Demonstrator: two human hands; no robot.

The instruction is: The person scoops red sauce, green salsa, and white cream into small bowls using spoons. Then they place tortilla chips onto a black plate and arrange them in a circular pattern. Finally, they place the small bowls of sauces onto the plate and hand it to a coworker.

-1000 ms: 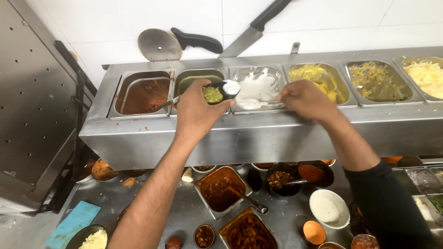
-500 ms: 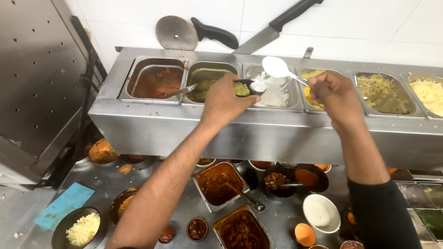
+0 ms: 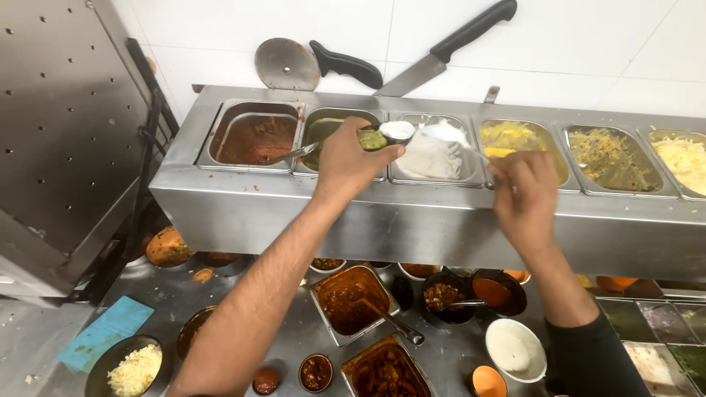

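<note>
Above the raised row of steel pans (image 3: 434, 213) the air is open, save where the left hand (image 3: 351, 163) and right hand (image 3: 523, 192) reach over it. Far behind, a knife (image 3: 448, 48) and a round cutter (image 3: 294, 65) lie along the wall. The near surface (image 3: 176, 294) is crowded with sauce bowls (image 3: 515, 349); the perforated steel cabinet (image 3: 59, 132) blocks the left.

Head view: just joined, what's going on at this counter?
A person stands at a steel counter of inset pans. The left hand holds a small cup with green and white sauce over the white-sauce pan. The right hand holds a spoon of white sauce beside the cup. Bowls of sauces sit on the lower shelf.
</note>
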